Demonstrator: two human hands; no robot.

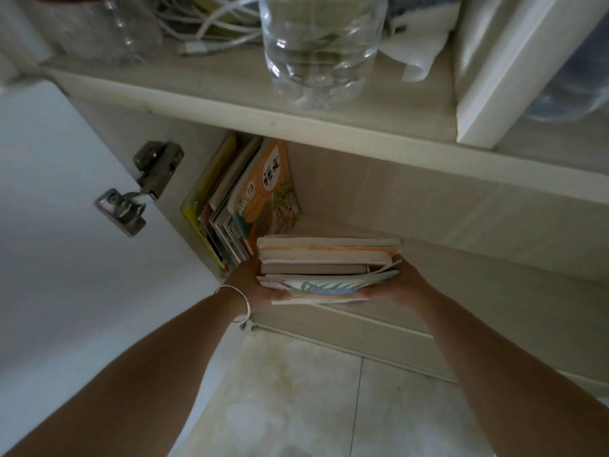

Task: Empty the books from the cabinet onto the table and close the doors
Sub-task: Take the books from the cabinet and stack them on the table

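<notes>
You have both hands on a stack of books [326, 265] at the open front of the cabinet [412, 206], low in its compartment. Your left hand [260, 285] grips the stack's left end, thumb laid over the near cover; the other fingers are under or behind the books, so you cannot tell how they lie. Your right hand [395, 282] grips the right end, thumb on the patterned cover of the nearest book, the remaining fingers hidden behind the stack. A thin bracelet [240, 301] sits on your left wrist.

The stack holds several books lying together with page edges facing you; how many is hard to count, since thin ones merge at the near side and loose page corners stick out at the right.

Farther in and to the left, a second group of books [237, 199] leans against the cabinet's left wall, an orange-covered one frontmost. Their upper ends are cut off by the shelf [230, 103] above, and the thin spines blur together.

The left door [49, 225] stands open, its metal hinge [141, 186] in view. The right door cannot be made out clearly.

On the shelf above stand a clear plastic bottle [319, 51], its top out of frame, a tangle of white cables [211, 31] to its left, and crumpled white paper [415, 51] to its right. Pale floor tiles [329, 407] show near you, between your forearms.
</notes>
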